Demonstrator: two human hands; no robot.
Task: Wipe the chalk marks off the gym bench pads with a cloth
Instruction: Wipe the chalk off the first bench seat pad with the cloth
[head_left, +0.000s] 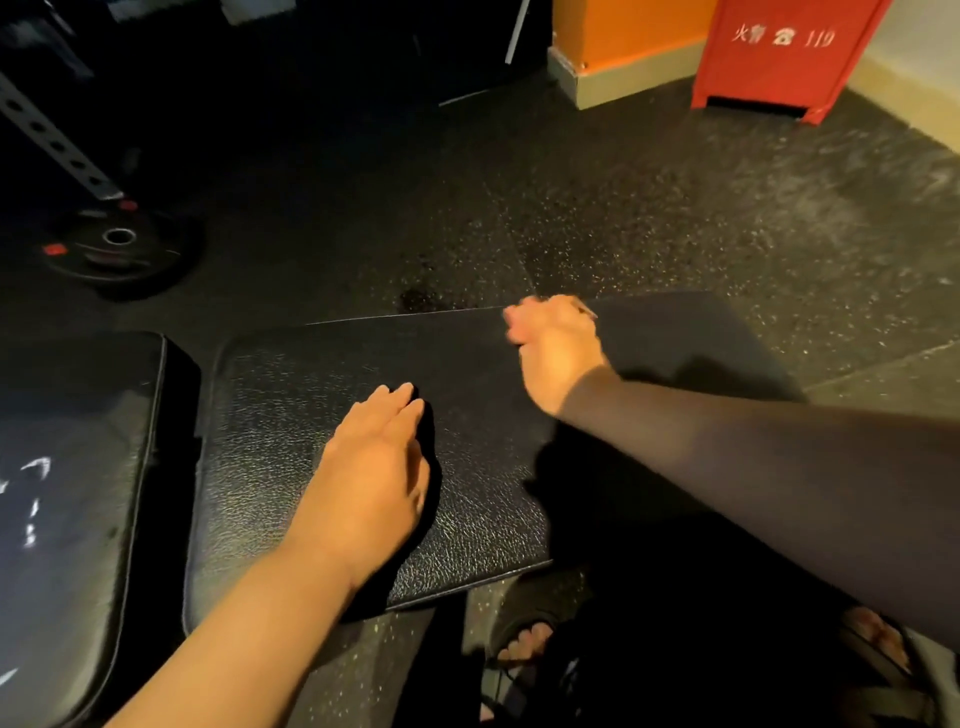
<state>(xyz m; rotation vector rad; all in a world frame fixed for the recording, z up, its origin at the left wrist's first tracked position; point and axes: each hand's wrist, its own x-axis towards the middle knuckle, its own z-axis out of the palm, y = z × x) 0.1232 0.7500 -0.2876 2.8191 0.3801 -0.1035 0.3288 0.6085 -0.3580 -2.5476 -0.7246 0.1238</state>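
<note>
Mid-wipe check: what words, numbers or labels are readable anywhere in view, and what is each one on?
"火警 119", white, with a telephone symbol between the two parts: on the red box by the wall.
Red labels on the weight plate: too small and dark to read.
White chalk marks on the left bench pad: smears only, no readable words.

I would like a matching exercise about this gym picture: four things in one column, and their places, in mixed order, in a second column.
1 chalk marks
2 weight plate
3 red cabinet
4 left hand

a flat on the middle pad
b beside the orange wall
c on the floor, far left
d on the left pad

Pairs: 1-d, 2-c, 3-b, 4-a.
</note>
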